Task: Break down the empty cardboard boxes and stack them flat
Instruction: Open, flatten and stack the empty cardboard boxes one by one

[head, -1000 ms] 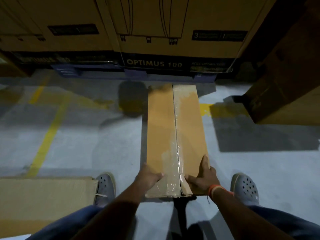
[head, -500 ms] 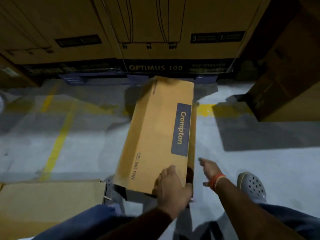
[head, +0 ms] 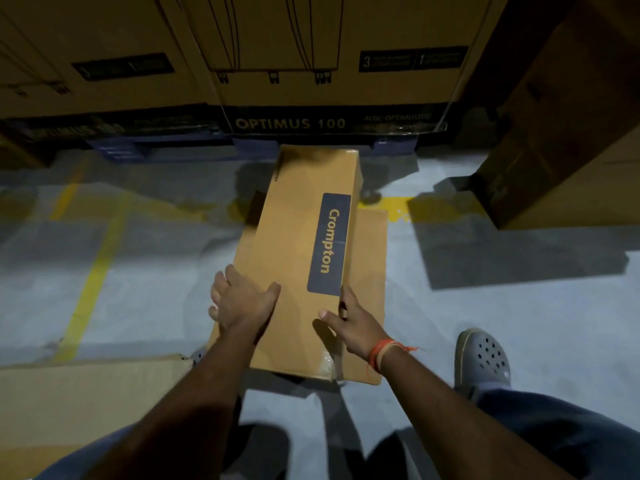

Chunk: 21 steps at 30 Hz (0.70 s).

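A long brown Crompton box [head: 298, 251] lies on the floor in front of me, its printed face with a dark blue label turned up. Its right side wall slopes down to the floor. My left hand [head: 242, 303] rests flat with spread fingers on the box's left near part. My right hand [head: 349, 320] sits at the top right edge near the label, thumb on the top face and fingers over the edge. A flattened piece of cardboard [head: 79, 403] lies on the floor at the lower left.
Large stacked cartons marked OPTIMUS 100 [head: 291, 123] stand on a pallet just behind the box. Another big carton [head: 568, 133] stands at the right. Yellow floor lines [head: 93, 271] run at the left. My grey clog [head: 483, 358] is right of the box.
The box was rolled from its taped seam side up onto the printed Crompton face. My left hand shifted to the left part of the top face, and my right hand came back onto the right edge.
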Motion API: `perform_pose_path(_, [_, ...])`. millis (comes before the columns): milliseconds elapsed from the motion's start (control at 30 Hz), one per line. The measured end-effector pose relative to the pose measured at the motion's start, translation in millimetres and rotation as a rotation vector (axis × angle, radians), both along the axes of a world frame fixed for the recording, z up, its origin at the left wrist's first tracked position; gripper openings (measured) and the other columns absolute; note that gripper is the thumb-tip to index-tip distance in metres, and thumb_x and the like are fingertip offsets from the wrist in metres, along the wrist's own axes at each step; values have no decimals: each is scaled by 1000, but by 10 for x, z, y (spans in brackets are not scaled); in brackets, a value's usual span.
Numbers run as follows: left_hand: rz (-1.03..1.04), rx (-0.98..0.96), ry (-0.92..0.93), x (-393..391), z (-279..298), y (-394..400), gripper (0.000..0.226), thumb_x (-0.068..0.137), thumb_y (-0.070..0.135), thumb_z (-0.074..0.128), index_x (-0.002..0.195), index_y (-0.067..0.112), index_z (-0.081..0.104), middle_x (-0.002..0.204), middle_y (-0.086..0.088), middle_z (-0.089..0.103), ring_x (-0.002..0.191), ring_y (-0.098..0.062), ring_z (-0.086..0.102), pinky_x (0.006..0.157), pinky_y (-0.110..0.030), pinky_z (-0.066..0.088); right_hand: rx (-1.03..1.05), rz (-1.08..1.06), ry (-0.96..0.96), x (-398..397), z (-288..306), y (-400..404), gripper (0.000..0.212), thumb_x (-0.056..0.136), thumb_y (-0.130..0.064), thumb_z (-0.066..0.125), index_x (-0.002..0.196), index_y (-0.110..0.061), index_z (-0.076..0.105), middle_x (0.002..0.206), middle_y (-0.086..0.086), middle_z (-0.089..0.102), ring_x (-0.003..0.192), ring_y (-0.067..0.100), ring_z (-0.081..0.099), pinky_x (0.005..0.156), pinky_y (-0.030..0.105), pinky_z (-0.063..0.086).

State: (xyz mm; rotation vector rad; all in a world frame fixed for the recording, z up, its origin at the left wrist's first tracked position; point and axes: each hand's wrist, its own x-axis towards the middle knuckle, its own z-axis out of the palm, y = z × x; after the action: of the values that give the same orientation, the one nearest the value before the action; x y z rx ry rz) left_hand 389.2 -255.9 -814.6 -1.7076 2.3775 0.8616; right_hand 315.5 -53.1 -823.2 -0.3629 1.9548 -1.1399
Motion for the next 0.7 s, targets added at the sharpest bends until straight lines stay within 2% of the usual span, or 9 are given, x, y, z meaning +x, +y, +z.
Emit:
perform_pose_path(67, [35,247,87,2,11,-80,83,80,59,74,141,12,42,141,-14,53,123,-37,53,98,-43,47,-20,11,-95,-1,-67,-56,97,89,-55,68,160,-40,4,152,-18,40,135,14,42,103,35,41])
perform_pose_path(133, [108,347,151,-36,69,19,81,81,58,72,141,12,43,135,-14,59,118,-37,58,93,-38,48,-58,-12,-167,-33,-141,-56,116,75,-68,76,158,-43,-2,153,-19,40,137,14,43,106,40,43])
perform_pose_path(300, [80,171,48,-213,425,779,93,69,70,65,139,12,46,140,-11,55,127,-36,52,101,-45,47,-181,-229,-251,-316,-319,319,102,78,-50,82,158,-29,22,153,-7,48,139,13,46,116,38,39])
perform_pose_path(333, [33,168,43,-214,483,945,91,70,71,65,138,13,47,140,-10,54,129,-34,49,102,-44,45,-183,-262,-284,-367,-372,431,91,82,-49,79,155,-29,29,151,-2,51,137,15,49,115,38,41])
perform_pose_path(433, [-172,391,122,-170,615,1398,92,60,78,58,134,24,49,137,-3,57,124,-29,54,104,-44,46,113,-383,-272,-522,-421,721,85,80,-86,49,141,-27,53,141,12,59,124,27,59,111,43,43])
perform_pose_path(500, [-309,599,158,-143,631,1570,89,67,70,64,143,29,42,145,0,52,127,-24,53,106,-38,46,276,-587,-217,-649,-314,808,86,94,-78,28,129,-8,65,131,23,62,117,37,59,104,43,44])
perform_pose_path(533, [-405,571,140,-143,606,1590,84,76,61,67,148,28,38,150,1,46,133,-23,47,106,-33,43,326,-672,-142,-700,-197,829,84,100,-70,23,127,-3,65,133,26,60,120,39,57,104,44,42])
perform_pose_path(600, [-581,296,73,-160,562,1523,75,87,48,64,151,24,36,158,1,34,145,-24,30,113,-35,37,387,-683,61,-795,-1,851,74,105,-59,26,129,0,63,137,28,56,125,42,53,106,44,39])
perform_pose_path(700, [-648,74,23,-171,452,1325,67,89,40,63,150,25,39,165,-6,21,152,-29,12,120,-47,29,506,-362,373,-795,129,830,62,100,-49,54,144,-7,49,147,25,47,135,41,44,110,45,36])
